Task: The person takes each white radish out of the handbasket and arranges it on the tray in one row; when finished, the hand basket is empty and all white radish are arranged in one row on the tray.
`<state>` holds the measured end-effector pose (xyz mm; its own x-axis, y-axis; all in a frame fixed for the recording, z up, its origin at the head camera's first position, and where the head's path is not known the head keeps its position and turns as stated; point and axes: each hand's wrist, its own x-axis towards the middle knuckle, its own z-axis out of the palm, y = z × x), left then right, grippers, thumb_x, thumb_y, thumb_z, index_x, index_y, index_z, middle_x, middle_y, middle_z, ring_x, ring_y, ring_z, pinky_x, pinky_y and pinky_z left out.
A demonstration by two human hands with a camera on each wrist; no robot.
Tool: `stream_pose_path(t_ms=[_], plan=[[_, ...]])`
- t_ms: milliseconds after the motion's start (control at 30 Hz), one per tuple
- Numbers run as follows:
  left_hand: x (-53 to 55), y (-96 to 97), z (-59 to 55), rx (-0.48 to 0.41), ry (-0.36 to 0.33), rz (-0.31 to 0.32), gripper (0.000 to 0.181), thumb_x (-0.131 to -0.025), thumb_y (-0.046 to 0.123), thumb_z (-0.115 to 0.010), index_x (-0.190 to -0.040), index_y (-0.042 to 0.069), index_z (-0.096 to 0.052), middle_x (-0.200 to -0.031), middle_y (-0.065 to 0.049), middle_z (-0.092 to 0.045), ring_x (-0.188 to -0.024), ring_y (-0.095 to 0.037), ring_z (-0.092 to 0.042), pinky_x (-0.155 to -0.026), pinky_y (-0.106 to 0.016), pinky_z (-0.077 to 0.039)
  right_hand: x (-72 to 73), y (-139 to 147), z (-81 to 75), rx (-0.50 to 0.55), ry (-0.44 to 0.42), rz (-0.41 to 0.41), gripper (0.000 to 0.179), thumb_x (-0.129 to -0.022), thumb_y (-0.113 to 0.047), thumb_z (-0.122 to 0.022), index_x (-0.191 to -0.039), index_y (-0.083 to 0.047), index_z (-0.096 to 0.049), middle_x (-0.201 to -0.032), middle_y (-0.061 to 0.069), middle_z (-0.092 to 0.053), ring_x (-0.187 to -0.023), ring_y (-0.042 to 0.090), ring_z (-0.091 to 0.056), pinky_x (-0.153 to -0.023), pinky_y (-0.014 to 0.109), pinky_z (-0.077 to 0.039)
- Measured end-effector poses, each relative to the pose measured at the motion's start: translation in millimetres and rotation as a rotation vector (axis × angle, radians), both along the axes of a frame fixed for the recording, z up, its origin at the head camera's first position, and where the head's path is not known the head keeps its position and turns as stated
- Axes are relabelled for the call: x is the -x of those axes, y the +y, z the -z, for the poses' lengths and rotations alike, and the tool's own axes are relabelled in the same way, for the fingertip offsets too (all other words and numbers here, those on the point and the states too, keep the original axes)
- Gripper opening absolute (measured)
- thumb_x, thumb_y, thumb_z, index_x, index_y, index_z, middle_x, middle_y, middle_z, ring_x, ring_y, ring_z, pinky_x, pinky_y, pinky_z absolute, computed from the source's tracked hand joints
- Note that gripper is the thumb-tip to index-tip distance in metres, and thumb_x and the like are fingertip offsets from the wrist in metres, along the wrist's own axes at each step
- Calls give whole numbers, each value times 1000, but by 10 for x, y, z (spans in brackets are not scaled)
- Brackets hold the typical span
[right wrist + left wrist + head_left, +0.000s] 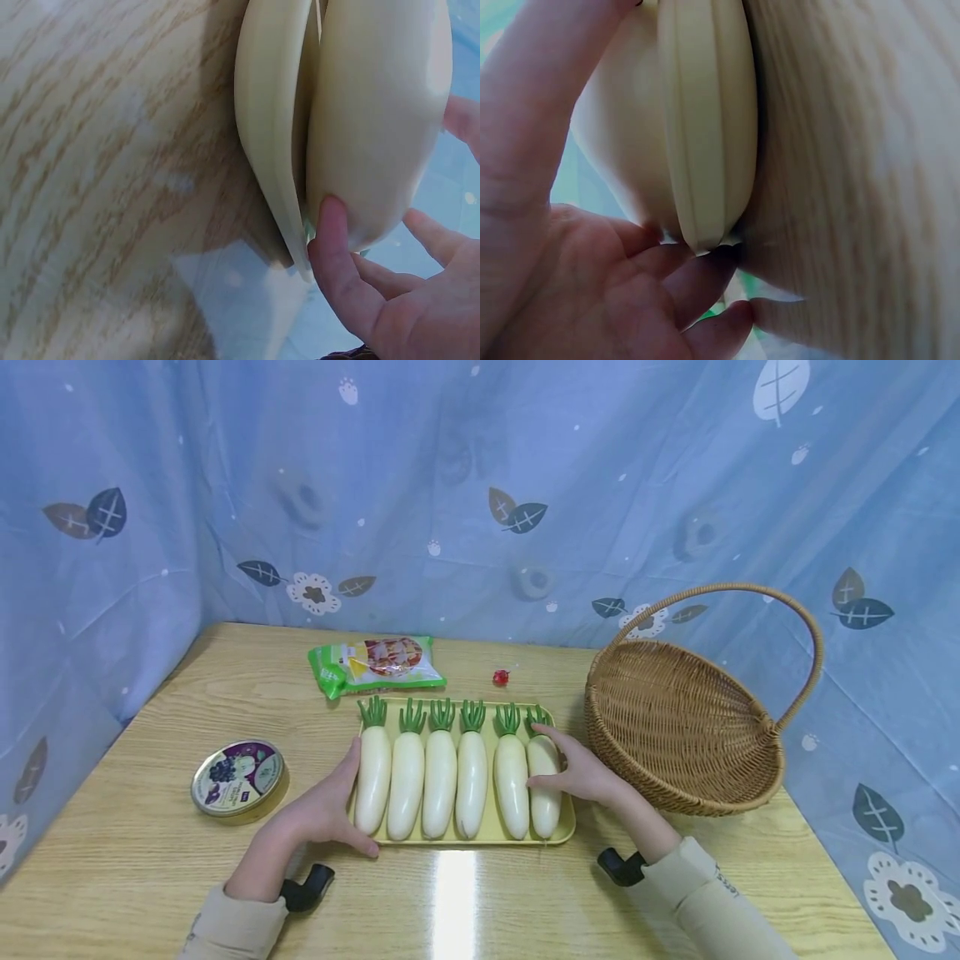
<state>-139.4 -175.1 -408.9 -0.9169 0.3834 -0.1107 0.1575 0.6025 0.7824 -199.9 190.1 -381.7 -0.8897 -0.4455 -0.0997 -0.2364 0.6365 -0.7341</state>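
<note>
A yellow tray (567, 820) lies on the table, bearing several white radishes (407, 785) side by side, green tops toward the back. My left hand (318, 814) grips the tray's left end, thumb at the front corner; the left wrist view has its fingers (705, 289) curled at the tray's end. At the other end my right hand (585, 770) holds the rightmost radish (545, 810) between thumb and fingers. Close up in the right wrist view, fingertips (332, 214) touch that radish right beside the tray rim (274, 112).
A wicker basket (675, 727) with a tall handle stands right of the tray. Behind the tray lie a green packaged bag (382, 664) and a small red object (501, 677). A round tin (238, 779) sits at the left. A blue curtain (420, 493) hangs behind the table.
</note>
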Motion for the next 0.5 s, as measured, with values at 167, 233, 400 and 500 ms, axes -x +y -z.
stream_pose_path(t_ms=[167,233,400,500], plan=[[10,-3,-7,2,-6,0,149,-44,33,-90,-138,-8,18,-146,-30,13,-134,-42,3,-107,-53,-6,-3,2,-4,-15,41,-10,82,-76,-24,-74,-142,-4,-29,-142,27,-27,-123,45,-33,-94,56,-37],[13,-5,-11,2,-5,1,150,-44,32,-90,-138,-8,19,-146,-30,13,-134,-42,3,-107,-53,-6,-7,3,-10,-21,46,-9,82,-76,-23,-74,-142,-4,-30,-142,26,-28,-124,44,-33,-95,55,-36],[10,-13,-23,8,0,6,150,-44,33,-91,-138,-9,18,-145,-31,12,-134,-43,2,-107,-53,-7,-46,16,-46,-29,52,-18,78,-79,-21,-72,-142,-3,-29,-142,25,-28,-122,45,-35,-95,55,-36],[-9,-26,-48,22,-3,6,150,-43,34,-91,-139,-9,16,-145,-32,9,-133,-44,0,-107,-53,-8,-84,24,-73,-51,75,-20,78,-79,-23,-71,-142,-3,-29,-141,25,-29,-120,45,-37,-96,57,-34]])
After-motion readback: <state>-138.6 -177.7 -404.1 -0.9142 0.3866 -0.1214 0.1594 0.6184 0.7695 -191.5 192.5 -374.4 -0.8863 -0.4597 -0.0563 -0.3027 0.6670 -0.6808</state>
